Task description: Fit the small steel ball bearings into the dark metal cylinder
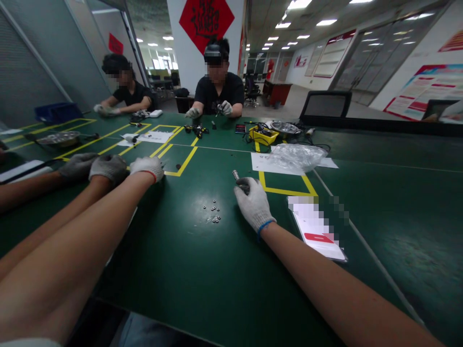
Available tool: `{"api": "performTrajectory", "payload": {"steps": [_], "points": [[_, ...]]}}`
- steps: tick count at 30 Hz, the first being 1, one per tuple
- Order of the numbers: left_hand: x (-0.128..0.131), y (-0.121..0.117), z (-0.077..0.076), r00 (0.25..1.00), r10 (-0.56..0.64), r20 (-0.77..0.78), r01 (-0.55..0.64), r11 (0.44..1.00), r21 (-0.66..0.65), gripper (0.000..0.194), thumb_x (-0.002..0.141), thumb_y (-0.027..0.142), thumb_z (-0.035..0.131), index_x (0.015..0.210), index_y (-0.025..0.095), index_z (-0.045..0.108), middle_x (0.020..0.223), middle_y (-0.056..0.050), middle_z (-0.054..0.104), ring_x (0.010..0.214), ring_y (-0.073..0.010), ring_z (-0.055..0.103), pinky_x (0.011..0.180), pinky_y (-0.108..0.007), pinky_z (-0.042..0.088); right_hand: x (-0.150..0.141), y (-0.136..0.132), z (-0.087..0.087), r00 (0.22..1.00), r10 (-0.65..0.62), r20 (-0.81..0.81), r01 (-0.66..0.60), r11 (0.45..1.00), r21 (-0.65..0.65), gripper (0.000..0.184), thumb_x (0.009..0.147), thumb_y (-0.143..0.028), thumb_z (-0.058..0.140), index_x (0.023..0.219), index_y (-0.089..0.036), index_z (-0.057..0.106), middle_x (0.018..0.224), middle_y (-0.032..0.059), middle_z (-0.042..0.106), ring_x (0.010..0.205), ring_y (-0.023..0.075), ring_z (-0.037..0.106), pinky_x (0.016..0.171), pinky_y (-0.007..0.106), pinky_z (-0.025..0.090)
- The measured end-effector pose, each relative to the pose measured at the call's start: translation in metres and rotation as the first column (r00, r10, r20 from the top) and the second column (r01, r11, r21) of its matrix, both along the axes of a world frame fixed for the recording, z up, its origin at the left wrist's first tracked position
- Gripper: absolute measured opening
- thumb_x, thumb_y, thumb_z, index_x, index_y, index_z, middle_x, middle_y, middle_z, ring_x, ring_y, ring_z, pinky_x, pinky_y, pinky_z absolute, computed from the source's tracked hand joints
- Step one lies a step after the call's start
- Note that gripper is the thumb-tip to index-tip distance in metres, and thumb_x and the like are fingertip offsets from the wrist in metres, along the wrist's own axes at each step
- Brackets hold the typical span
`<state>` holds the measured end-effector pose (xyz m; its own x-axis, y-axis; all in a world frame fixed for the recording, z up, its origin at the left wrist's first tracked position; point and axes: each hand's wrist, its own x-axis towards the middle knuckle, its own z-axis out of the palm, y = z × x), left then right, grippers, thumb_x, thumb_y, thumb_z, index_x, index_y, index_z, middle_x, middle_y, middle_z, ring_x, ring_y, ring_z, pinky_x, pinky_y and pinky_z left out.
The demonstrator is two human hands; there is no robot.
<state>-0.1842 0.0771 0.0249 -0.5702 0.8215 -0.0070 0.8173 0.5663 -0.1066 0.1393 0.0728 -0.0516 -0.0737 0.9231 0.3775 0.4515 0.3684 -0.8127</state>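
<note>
My right hand [255, 202], in a white knit glove with a blue cuff, is closed around a small shiny metal cylinder [236, 175], its end sticking out past the thumb and fingers. To the left of it, several small metal rings [216, 220] lie loose on the green table [188, 270]. Stretched out to the far left is my left hand [146, 168], in a white glove with a red cuff. Its fingers look pinched together low over the table, and what they hold is too small to make out. A small dark round piece [178, 166] lies just right of it.
A neighbour's gloved hands [106, 168] are close beside my left hand. Right of my right hand lies a lit phone [316, 229]. Beyond it are a clear plastic bag [298, 156], a yellow bin [263, 137] and a metal bowl [285, 127]. Two people sit across the table.
</note>
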Motion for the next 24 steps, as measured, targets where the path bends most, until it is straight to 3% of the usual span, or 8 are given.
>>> {"api": "performTrajectory", "payload": {"steps": [6,8,10,13,14,17,21,24], "points": [[-0.008,0.002,-0.014,0.996,-0.036,0.076,0.035,0.999,0.018,0.044,0.073,0.031,0.071,0.114,0.017,0.075,0.122,-0.024,0.073,0.112,-0.041,0.07,0.093,-0.047,0.057,0.0,0.0,0.0,1.0,0.007,0.007,-0.007,1.0,-0.028,0.021,0.082,-0.032,0.062,0.098,-0.02,0.071,0.104,0.01,0.066,0.09,0.0259,0.069,0.087,0.046,0.058],[-0.005,0.001,-0.01,0.994,-0.033,0.1,0.028,0.998,0.053,0.046,0.075,0.033,0.07,0.119,0.018,0.074,0.12,-0.022,0.074,0.112,-0.0399,0.07,0.094,-0.045,0.057,0.0,0.0,-0.001,1.0,0.002,-0.001,-0.002,1.0,-0.024,0.021,0.082,-0.032,0.062,0.097,-0.021,0.071,0.104,0.0093,0.066,0.09,0.0253,0.069,0.088,0.046,0.058],[0.004,-0.001,-0.001,0.991,-0.026,0.128,0.004,0.986,0.169,0.055,0.08,0.037,0.069,0.132,0.016,0.066,0.121,-0.021,0.073,0.113,-0.0396,0.07,0.094,-0.046,0.056,0.0,0.001,-0.002,1.0,-0.003,-0.002,0.003,1.0,-0.018,0.02,0.082,-0.032,0.063,0.097,-0.021,0.071,0.103,0.0086,0.066,0.089,0.0248,0.069,0.088,0.046,0.058],[0.031,-0.007,0.015,0.983,-0.129,0.128,0.062,0.9,0.431,0.056,0.09,0.036,0.063,0.14,0.014,0.057,0.12,-0.019,0.073,0.112,-0.0387,0.069,0.096,-0.05,0.055,0.0,0.002,-0.005,1.0,0.006,-0.003,-0.006,1.0,0.012,0.021,0.082,-0.032,0.063,0.099,-0.022,0.07,0.102,0.0087,0.067,0.089,0.0249,0.069,0.087,0.046,0.059],[0.043,-0.01,0.019,0.98,-0.149,0.134,0.067,0.875,0.479,0.049,0.088,0.032,0.065,0.134,0.014,0.062,0.119,-0.019,0.074,0.111,-0.038,0.069,0.097,-0.05,0.054,0.0,0.002,-0.006,1.0,0.015,-0.007,-0.015,1.0,0.027,0.023,0.082,-0.032,0.063,0.102,-0.022,0.07,0.104,0.0093,0.068,0.089,0.0253,0.069,0.087,0.047,0.059],[0.084,-0.022,0.024,0.925,-0.367,0.098,0.235,0.756,0.611,0.036,0.087,0.028,0.066,0.121,0.018,0.069,0.115,-0.015,0.076,0.107,-0.0327,0.071,0.096,-0.047,0.055,0.0,0.001,-0.007,0.999,0.05,-0.018,-0.048,0.995,0.083,0.037,0.082,-0.032,0.065,0.117,-0.021,0.068,0.111,0.0126,0.07,0.092,0.0274,0.069,0.088,0.049,0.059],[0.135,-0.041,0.014,0.801,-0.598,0.019,0.446,0.618,0.648,0.029,0.083,0.029,0.073,0.11,0.019,0.073,0.105,-0.01,0.078,0.099,-0.0279,0.072,0.092,-0.042,0.057,-0.001,-0.004,-0.003,0.995,0.103,0.004,-0.102,0.981,0.166,0.054,0.081,-0.033,0.07,0.132,-0.018,0.063,0.12,0.0171,0.068,0.098,0.0298,0.069,0.091,0.052,0.059],[0.162,-0.057,0.006,0.695,-0.718,0.019,0.549,0.548,0.632,0.03,0.083,0.031,0.076,0.11,0.019,0.072,0.104,-0.008,0.078,0.096,-0.0257,0.072,0.091,-0.04,0.057,-0.001,-0.009,0.0,0.987,0.16,0.005,-0.155,0.953,0.26,0.055,0.081,-0.03,0.07,0.134,-0.02,0.061,0.125,0.0162,0.067,0.103,0.0302,0.069,0.094,0.053,0.059]]}}
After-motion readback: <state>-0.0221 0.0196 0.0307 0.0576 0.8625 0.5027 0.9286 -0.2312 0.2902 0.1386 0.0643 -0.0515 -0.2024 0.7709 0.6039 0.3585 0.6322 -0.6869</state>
